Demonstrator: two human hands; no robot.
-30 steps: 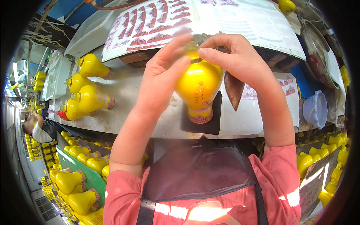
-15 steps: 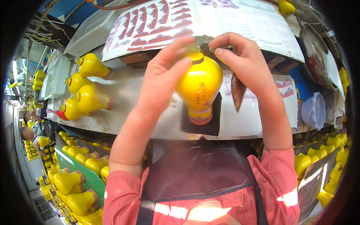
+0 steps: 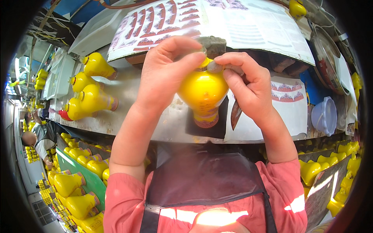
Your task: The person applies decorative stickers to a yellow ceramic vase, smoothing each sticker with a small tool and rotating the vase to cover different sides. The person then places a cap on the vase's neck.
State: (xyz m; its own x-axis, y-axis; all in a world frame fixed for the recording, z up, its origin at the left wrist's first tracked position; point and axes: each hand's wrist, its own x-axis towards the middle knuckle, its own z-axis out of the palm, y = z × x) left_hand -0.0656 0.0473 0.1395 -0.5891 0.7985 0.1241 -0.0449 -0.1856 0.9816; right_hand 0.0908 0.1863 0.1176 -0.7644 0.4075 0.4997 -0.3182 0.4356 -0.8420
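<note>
A glossy yellow bottle (image 3: 204, 91) with a narrow clear neck stands upright on a black pad (image 3: 217, 126) in front of me. My left hand (image 3: 167, 68) is closed around the bottle's mouth, thumb and forefinger curled about the clear neck. Close by on the other side, my right hand (image 3: 248, 79) has its fingers pinched at the neck. A grey piece (image 3: 214, 66) lies at its fingertips against the neck; I cannot make out its kind. Below that palm hangs a dark pointed blade (image 3: 236, 114), its grip hidden in the hand. Behind the neck sits a grey block (image 3: 213, 46).
Printed decal sheets (image 3: 248, 29) lie on a raised board at the back, with another sheet (image 3: 287, 112) on the right. Several yellow bottles (image 3: 93, 100) stand left. A pale bucket (image 3: 325, 116) is at right. Racked bottles (image 3: 70, 184) fill the lower left, near another person (image 3: 42, 136).
Both hands have shifted slightly; the right has dropped lower and moved left, its fingertips now at the bottle's neck. The blade has swung left with it. The bottle stays on the pad.
</note>
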